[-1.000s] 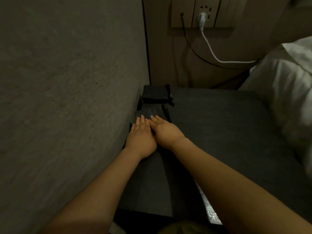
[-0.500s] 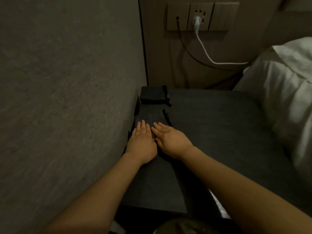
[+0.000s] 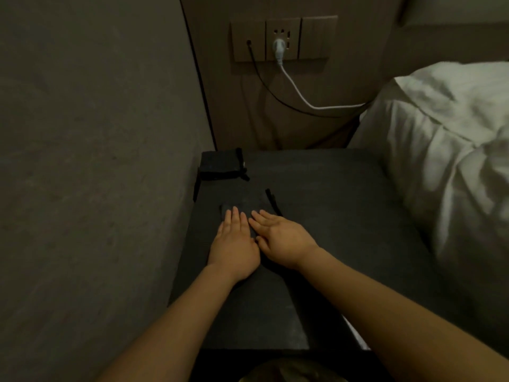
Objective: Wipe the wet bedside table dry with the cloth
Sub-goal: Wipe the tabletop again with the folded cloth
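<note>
The dark bedside table point(image 3: 330, 216) fills the middle of the head view, between a wall and a bed. A dark cloth point(image 3: 248, 207) lies flat on its left part; only its far edge shows past my fingertips. My left hand point(image 3: 234, 244) and my right hand point(image 3: 281, 241) press palm-down on the cloth side by side, fingers straight and touching each other. Neither hand grips it. A thin dark strap point(image 3: 272, 201) lies just beyond my right fingertips. Wetness on the tabletop is too dim to make out.
A folded dark item point(image 3: 220, 166) sits in the table's back left corner. A grey wall point(image 3: 96, 161) runs close along the left. White bedding point(image 3: 440, 147) borders the right. Above, a wall socket point(image 3: 283, 38) holds a white cable point(image 3: 300, 95) leading to the bed.
Both hands have slid back toward me along the table's left side, away from the folded dark item. The view has tilted up, showing more of the wall and socket.
</note>
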Tool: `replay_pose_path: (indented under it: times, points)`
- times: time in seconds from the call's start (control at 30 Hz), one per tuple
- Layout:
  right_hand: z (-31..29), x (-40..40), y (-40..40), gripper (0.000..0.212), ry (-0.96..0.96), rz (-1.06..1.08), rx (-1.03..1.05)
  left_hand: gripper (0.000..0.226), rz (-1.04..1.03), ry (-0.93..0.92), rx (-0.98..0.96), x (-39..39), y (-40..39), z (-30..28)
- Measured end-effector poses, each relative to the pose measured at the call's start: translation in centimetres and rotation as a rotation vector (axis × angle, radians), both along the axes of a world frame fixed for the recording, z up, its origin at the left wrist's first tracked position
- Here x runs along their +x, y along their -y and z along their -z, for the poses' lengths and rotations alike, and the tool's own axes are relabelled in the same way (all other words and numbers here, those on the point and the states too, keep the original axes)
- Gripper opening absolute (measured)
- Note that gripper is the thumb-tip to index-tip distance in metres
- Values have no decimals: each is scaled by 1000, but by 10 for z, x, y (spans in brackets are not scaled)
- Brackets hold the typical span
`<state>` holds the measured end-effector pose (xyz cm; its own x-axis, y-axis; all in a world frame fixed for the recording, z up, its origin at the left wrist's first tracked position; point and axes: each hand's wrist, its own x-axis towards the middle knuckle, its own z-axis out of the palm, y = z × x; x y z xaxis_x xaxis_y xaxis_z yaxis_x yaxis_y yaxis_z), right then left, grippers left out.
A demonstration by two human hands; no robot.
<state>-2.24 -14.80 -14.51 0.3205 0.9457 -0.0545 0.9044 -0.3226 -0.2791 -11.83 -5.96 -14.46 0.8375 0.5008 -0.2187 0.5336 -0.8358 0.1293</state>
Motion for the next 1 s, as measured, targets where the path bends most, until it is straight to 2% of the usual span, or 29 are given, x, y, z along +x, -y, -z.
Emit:
replay_pose_path:
  times: [1.0]
  points:
    - [9, 107, 147, 50, -7, 364, 69, 66, 268, 64, -85, 133, 127, 4]
